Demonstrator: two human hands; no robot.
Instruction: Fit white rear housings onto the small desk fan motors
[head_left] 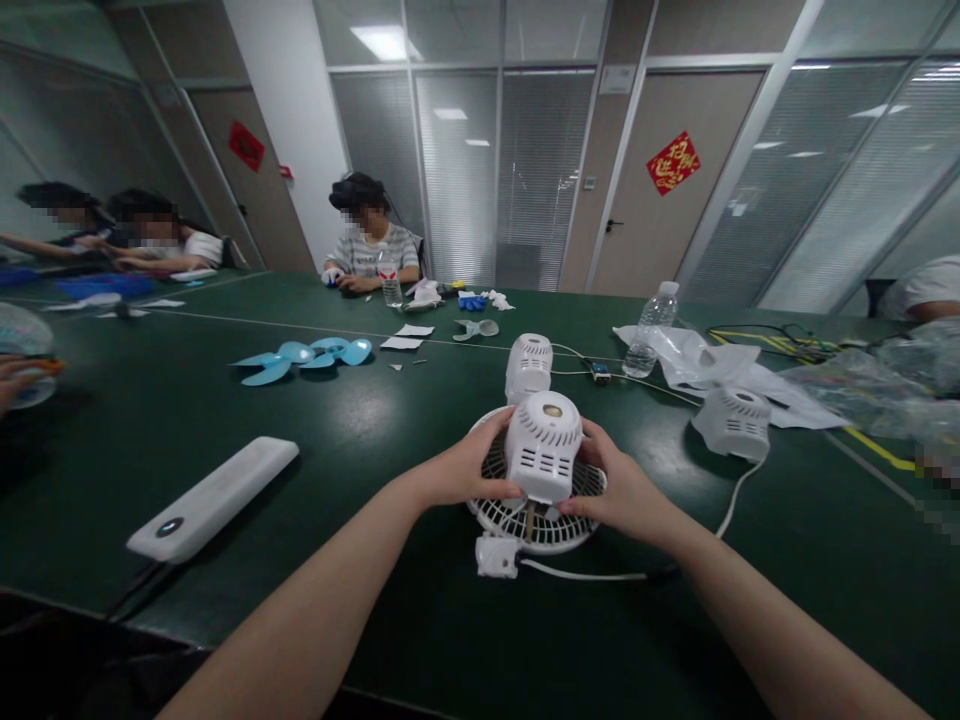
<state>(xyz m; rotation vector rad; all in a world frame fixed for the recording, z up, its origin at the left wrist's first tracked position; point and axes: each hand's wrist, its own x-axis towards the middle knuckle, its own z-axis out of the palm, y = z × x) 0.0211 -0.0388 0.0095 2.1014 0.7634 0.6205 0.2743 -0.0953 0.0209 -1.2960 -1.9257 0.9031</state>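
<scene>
Between my two hands is a white slotted fan motor housing point(545, 440), upright over a round white fan grille point(551, 530) on the table. My left hand point(484, 460) grips the housing's left side, fingers behind and thumb at the lower front. On the other side my right hand point(611, 480) holds it the same way. In front of the grille sits a small white plastic piece point(497, 556), with a white cable point(585, 575) running right. A second white housing point(529, 365) stands just behind, and a third housing point(733, 422) lies to the right.
Light-blue fan blades point(304, 358) lie to the left, beyond a white power bank point(214, 500). A water bottle point(652, 330) and plastic bags point(705, 365) are at the back right. A co-worker point(371, 240) sits across the green table point(360, 470); others sit at the sides.
</scene>
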